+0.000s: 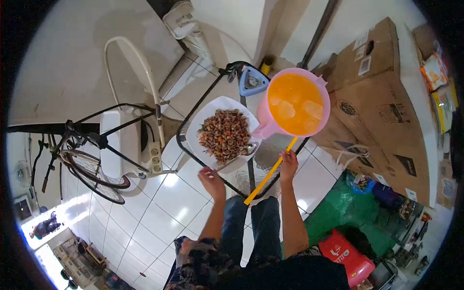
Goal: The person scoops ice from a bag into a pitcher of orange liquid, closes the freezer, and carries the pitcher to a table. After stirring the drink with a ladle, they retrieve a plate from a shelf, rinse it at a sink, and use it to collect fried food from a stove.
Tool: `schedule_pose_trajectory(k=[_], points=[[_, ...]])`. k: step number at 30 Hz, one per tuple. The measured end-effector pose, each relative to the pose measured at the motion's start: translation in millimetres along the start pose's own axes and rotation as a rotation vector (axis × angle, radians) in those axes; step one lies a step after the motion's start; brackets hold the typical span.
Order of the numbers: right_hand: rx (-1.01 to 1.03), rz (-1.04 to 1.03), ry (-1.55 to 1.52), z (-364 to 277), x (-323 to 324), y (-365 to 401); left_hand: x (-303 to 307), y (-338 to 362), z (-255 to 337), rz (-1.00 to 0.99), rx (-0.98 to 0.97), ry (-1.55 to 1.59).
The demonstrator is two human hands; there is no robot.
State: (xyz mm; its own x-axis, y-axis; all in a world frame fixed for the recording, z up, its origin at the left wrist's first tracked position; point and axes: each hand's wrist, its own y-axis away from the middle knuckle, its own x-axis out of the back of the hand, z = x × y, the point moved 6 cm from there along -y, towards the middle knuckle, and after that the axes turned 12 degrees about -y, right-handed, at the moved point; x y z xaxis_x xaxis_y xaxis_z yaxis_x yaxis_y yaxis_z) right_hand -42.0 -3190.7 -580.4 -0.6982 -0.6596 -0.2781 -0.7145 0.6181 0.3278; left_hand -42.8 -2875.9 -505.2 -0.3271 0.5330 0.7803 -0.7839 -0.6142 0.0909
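RH (289, 166): ylw stick (266, 181) — LH (212, 183): prob. touching tbl edge (232, 187)

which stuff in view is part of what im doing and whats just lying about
Likely part of the job:
yellow stick, held in the right hand
pink pitcher of orange liquid
white plate of food, near the left hand
spoon

Probably just lying about:
cardboard box
power strip
red item

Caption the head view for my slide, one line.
Right hand holds a yellow stick by a pink pitcher of orange liquid; left hand near plated food.
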Motion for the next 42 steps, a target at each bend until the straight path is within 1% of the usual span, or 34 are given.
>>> schedule_pose_trajectory(k=[1, 2, 4, 5, 6, 7, 8, 9, 10, 11, 12, 13, 14, 16, 17, 19, 20, 21, 22, 23, 25, 26, 28, 29, 31, 34, 36, 37, 38, 39, 40, 41, 42], points=[[-0.067, 0.045, 0.003, 2.3, 0.0, 0.1, 3.2, -17.6, -9.1, 0.083, 0.037, 0.018], [-0.037, 0.024, 0.0, 5.3, 0.7, 0.0, -3.3, -32.6, -24.2, 0.089, 0.04, 0.018], [-0.005, 0.03, 0.045, 2.5, -1.8, 4.6, -31.9, -53.8, -61.3, -0.095, 0.153, 0.065], [0.03, 0.042, 0.09, -1.7, -1.6, 7.5, -32.0, -58.3, -65.9, -0.096, 0.156, 0.066], [0.03, 0.04, 0.094, -8.3, -5.9, 13.0, -35.0, -61.1, -67.2, -0.15, 0.133, 0.064], [0.019, 0.11, 0.02, -13.8, -6.2, 19.6, -39.2, -61.9, -67.8, -0.203, 0.109, 0.064], [0.006, 0.179, -0.052, -13.2, -0.7, 24.4, -41.3, -59.6, -69.7, -0.205, 0.115, 0.065], [0.004, 0.179, -0.046, -13.9, 1.4, 29.0, -41.7, -55.8, -68.8, -0.174, 0.065, -0.006], [0.245, 0.209, 0.216, -30.4, 4.0, 36.8, -42.4, -52.1, -67.6, -0.144, 0.014, -0.077], [0.487, 0.236, 0.479, -44.3, 4.2, 47.1, -43.0, -48.4, -64.8, -0.148, 0.019, -0.077], [0.487, 0.236, 0.483, -47.0, 2.0, 55.9, -35.7, -46.3, -59.3, -0.047, 0.05, -0.028], [0.328, 0.116, 0.554, -36.2, -7.9, 64.4, -27.4, -44.3, -54.6, 0.055, 0.081, 0.021], [0.165, -0.003, 0.621, -22.6, -19.6, 75.9, -20.3, -43.9, -43.9, 0.051, 0.086, 0.02], [0.161, -0.257, 0.521, 4.2, -54.3, 103.6, -19.2, -41.8, -36.6, -0.15, 0.338, 0.178], [0.16, -0.258, 0.521, 20.6, -61.9, 109.2, -19.0, -41.1, -37.6, -0.15, 0.339, 0.176], [0.055, -0.134, 0.455, 51.9, -66.6, 112.4, -26.4, -40.8, -36.9, -0.294, 0.28, 0.15], [0.055, -0.134, 0.451, 54.1, -75.7, 109.8, -29.2, -37.9, -41.0, -0.286, 0.336, 0.224], [-0.038, -0.061, 0.265, 60.6, -80.4, 103.2, -31.3, -34.6, -42.5, -0.285, 0.333, 0.222], [-0.13, 0.012, 0.08, 66.6, -83.1, 98.7, -35.2, -28.9, -47.0, -0.283, 0.409, 0.363], [-0.13, 0.014, 0.08, 64.7, -86.8, 95.2, -40.6, -23.6, -53.0, -0.28, 0.486, 0.508], [-0.128, -0.037, 0.171, 58.8, -93.6, 89.4, -46.4, -22.7, -61.4, -0.256, 0.489, 0.488], [-0.127, -0.037, 0.173, 69.7, -88.1, 84.5, -46.5, -24.9, -62.5, -0.251, 0.465, 0.47], [-0.148, -0.09, -0.15, 104.3, -75.6, 74.1, -43.7, -30.7, -62.9, -0.244, 0.44, 0.449], [-0.149, -0.088, -0.15, 93.0, -84.4, 76.7, -42.7, -37.1, -60.5, -0.266, 0.437, 0.452], [-0.188, -0.026, 0.108, 61.7, -110.6, 83.8, -41.3, -45.1, -58.0, -0.29, 0.43, 0.451], [-0.204, -0.044, 0.116, 61.3, -116.0, 83.4, -40.2, -50.5, -55.6, -0.301, 0.404, 0.444], [-0.196, -0.028, 0.077, 57.1, -109.5, 86.5, -37.5, -47.6, -52.2, -0.351, 0.417, 0.347], [-0.19, -0.017, 0.038, 52.8, -104.8, 89.2, -33.4, -44.7, -48.6, -0.361, 0.407, 0.349], [-0.176, -0.005, 0.03, 43.7, -94.9, 93.6, -23.7, -39.4, -44.9, -0.318, 0.455, 0.453], [-0.109, -0.071, 0.213, 29.4, -81.4, 100.4, -18.0, -33.5, -45.6, -0.283, 0.495, 0.556], [-0.042, -0.12, 0.399, 12.4, -64.7, 111.8, -6.2, -30.6, -44.7, -0.246, 0.477, 0.513], [0.053, -0.11, 0.412, 21.4, -29.9, 122.3, -1.3, -26.2, -59.8, -0.178, 0.402, 0.498], [0.154, -0.088, 0.431, 28.7, 6.4, 133.6, 14.0, -15.4, -53.8, -0.178, 0.403, 0.45]])
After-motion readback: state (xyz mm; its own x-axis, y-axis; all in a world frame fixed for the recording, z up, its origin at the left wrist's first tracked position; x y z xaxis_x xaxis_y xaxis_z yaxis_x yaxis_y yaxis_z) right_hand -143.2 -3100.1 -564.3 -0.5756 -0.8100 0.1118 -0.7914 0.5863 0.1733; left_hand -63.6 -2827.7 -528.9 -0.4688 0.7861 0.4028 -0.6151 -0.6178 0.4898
